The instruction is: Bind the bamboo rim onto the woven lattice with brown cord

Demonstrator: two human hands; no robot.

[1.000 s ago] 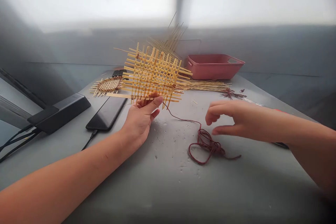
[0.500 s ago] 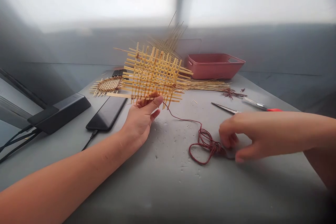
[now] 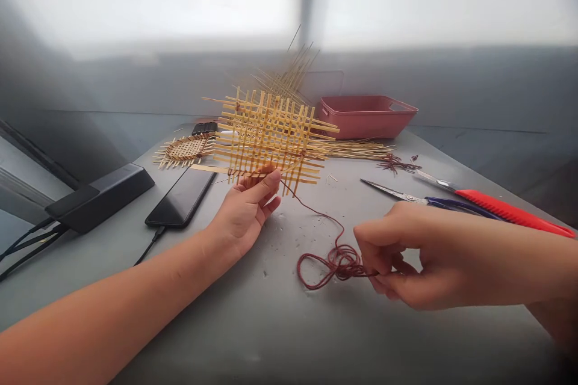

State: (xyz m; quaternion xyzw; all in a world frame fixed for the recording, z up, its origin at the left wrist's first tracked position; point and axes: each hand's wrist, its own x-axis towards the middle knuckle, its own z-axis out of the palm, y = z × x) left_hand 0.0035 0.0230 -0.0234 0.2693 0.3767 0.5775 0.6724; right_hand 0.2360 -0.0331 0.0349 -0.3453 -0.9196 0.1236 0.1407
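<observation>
The woven mat [image 3: 271,138] is held up above the worktop [image 3: 271,337], its lower edge caught between thumb and fingers of the left hand [image 3: 244,210] in a closed grip. From near that edge a dark red cord [image 3: 345,260] runs down to a loose tangle; a sharp tug could draw those loops into a knot or pull the strips askew. The right hand [image 3: 406,258] has a nearly closed grip, fingertips apparently pinching the cord's end, which could slip out if lightly held. Scissors [image 3: 410,197] and a red-handled knife [image 3: 510,208] lie just beyond, so a careless sweep could meet a blade.
</observation>
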